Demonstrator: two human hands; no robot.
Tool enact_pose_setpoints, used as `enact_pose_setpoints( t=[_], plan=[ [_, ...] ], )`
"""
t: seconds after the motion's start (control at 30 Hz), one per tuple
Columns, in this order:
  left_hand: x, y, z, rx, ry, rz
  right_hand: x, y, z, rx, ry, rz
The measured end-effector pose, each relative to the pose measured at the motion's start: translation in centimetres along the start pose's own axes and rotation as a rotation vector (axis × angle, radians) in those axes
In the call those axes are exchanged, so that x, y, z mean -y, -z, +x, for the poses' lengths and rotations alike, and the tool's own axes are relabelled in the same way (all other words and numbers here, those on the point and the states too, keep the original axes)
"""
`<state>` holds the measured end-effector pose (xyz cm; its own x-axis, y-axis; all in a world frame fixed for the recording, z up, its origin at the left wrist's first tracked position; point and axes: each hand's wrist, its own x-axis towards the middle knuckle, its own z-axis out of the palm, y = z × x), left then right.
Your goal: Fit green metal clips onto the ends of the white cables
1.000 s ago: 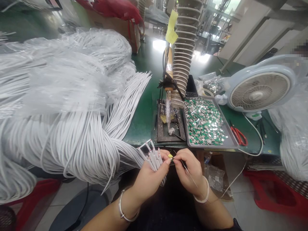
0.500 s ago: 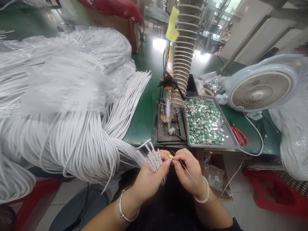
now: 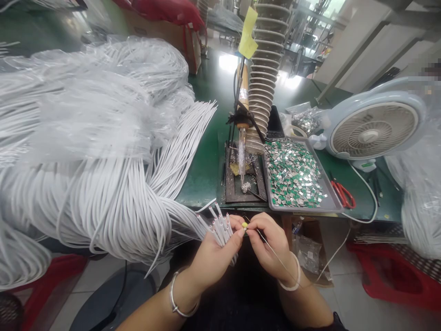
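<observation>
My left hand (image 3: 215,257) is closed round a bundle of white cables (image 3: 220,227), their cut ends with reddish tips pointing up. Its thumb and forefinger meet my right hand (image 3: 270,246) at a small yellow piece (image 3: 244,225), too small to name for certain. The right fingers are pinched there, and a thin wire (image 3: 275,254), like solder wire, runs from them back past the wrist. Just beyond the hands, a soldering iron (image 3: 242,138) hangs tip down in a stand over a dark metal frame (image 3: 230,195), with a silvery solder lump (image 3: 245,187) by its tip.
A grey tray (image 3: 329,197) of small green-and-silver circuit boards stands right of the iron. Beyond it are red-handled pliers (image 3: 344,195) and a fan (image 3: 377,131). A large heap of white cables (image 3: 113,202) covers the left side. A ribbed hose (image 3: 267,69) rises behind the iron.
Almost nothing differs. Both hands stay together at the yellow piece, and the cable ends in my left hand have shifted very slightly.
</observation>
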<state>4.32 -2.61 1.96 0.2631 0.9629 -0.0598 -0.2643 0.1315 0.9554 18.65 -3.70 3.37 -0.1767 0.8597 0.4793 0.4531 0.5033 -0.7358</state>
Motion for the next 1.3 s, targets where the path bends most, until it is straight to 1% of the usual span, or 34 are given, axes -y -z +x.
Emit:
enact_pose_setpoints(
  t=[0.3, 0.5, 0.67, 1.3],
  plan=[
    [-0.19, 0.05, -0.02, 0.021, -0.003, 0.037, 0.05, 0.07, -0.01, -0.002, -0.006, 0.019],
    [-0.15, -0.01, -0.16, -0.016, -0.001, 0.033, 0.06, -0.18, -0.18, -0.025, -0.013, 0.013],
    [0.05, 0.00, -0.15, -0.022, -0.010, 0.003, 0.16, -0.30, -0.20, -0.042, -0.008, 0.018],
    [0.35, 0.18, -0.27, 0.012, -0.018, -0.021, -0.01, -0.33, -0.25, -0.013, -0.025, 0.051]
  ],
)
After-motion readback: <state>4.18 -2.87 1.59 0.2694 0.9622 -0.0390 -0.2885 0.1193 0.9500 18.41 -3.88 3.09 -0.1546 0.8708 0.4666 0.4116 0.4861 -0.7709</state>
